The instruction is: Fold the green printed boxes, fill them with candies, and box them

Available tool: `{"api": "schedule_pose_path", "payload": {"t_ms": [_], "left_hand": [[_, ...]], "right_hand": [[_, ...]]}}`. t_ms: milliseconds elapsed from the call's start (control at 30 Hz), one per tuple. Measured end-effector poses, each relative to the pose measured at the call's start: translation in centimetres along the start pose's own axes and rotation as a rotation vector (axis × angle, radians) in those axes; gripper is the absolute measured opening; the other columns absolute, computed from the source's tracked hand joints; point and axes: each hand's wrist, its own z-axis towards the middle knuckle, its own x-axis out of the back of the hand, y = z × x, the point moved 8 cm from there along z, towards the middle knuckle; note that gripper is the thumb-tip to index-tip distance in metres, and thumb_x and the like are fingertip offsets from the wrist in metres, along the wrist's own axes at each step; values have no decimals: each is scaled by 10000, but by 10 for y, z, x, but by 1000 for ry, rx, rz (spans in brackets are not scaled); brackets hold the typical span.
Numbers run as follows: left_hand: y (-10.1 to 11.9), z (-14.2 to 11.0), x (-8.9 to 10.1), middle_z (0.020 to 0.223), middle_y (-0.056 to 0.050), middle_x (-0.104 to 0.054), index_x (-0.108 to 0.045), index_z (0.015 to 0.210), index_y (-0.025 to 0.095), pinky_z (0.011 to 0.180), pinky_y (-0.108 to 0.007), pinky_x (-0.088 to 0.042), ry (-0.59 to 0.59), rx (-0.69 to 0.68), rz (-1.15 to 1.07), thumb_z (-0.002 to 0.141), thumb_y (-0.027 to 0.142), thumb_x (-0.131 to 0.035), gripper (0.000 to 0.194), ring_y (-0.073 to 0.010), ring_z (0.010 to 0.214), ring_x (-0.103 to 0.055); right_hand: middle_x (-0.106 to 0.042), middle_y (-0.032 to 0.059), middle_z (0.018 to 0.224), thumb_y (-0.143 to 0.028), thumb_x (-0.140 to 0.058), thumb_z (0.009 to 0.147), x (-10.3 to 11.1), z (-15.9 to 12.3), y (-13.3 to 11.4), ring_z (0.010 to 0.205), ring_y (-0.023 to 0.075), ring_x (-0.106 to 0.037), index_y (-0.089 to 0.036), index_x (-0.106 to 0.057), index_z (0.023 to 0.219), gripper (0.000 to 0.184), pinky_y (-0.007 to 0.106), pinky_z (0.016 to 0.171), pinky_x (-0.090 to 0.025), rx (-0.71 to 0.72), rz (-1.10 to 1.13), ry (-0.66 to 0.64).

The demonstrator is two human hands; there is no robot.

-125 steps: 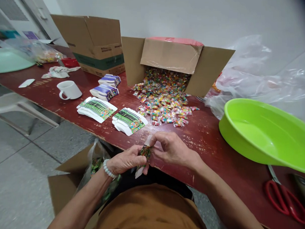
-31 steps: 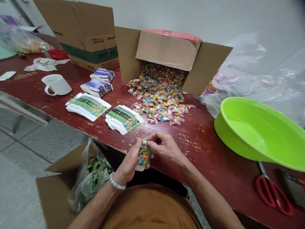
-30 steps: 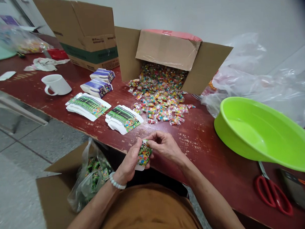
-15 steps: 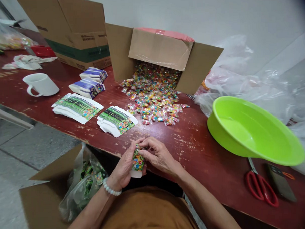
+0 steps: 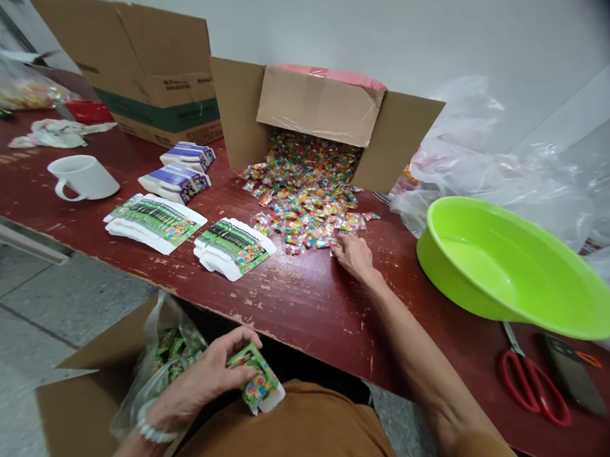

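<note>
One small green box (image 5: 261, 383) is in the left hand (image 5: 210, 375), fingers wrapped round it, body-side of the candy pile (image 5: 309, 212), while the right hand (image 5: 354, 255) is at the pile's near edge, fingers bent, hold unclear, probably a candy-picking step, next move calling for a clean pinch there.

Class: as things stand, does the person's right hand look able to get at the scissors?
Probably yes: the right hand could reach the scissors' red handles, which lie uncovered, though the green basin hides the blade tips.
</note>
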Motion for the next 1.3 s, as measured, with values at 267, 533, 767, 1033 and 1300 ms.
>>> {"api": "schedule_pose_path", "payload": {"t_ms": [267,533,767,1033,1300], "left_hand": [[-8,-14,16,776,5,-628,-672,890,203,602,-226,-407,-190,153,212,701,367,-744,260,-178,736,-570],[39,13,-23,859,-34,-670,-461,1158,207,659,-291,-483,-6,-120,-213,826,298,-601,372,-172,676,-657],[56,13,-43,802,11,-616,-423,1169,211,564,-255,-499,-1,-228,-171,786,195,-559,407,-135,639,-573],[60,16,-45,768,-8,-663,-437,1187,206,553,-257,-499,55,-255,-311,817,341,-606,429,-145,583,-614],[54,24,-44,698,-49,-664,-650,998,121,491,-243,-517,139,-241,-385,865,523,-603,426,-148,549,-604]], "right_hand": [[-690,102,1004,-281,-478,881,18,-21,-16,866,232,-627,-157,-609,1160,332,383,818,-494,-31,245,56],[-639,-2,841,-330,-718,771,2,-109,-116,719,137,-597,-229,-602,998,274,270,684,-505,3,1121,-209],[-672,21,864,-259,-683,821,9,-130,-136,833,193,-597,-249,-687,937,116,341,807,-470,225,804,-123],[-635,49,1084,-445,-613,904,-7,-132,-120,1003,200,-597,-254,-723,954,225,336,897,-478,30,1079,-282],[-627,15,925,-429,-741,796,-40,-156,-136,589,135,-570,-271,-594,1112,383,277,486,-518,-138,1336,-703]]}}
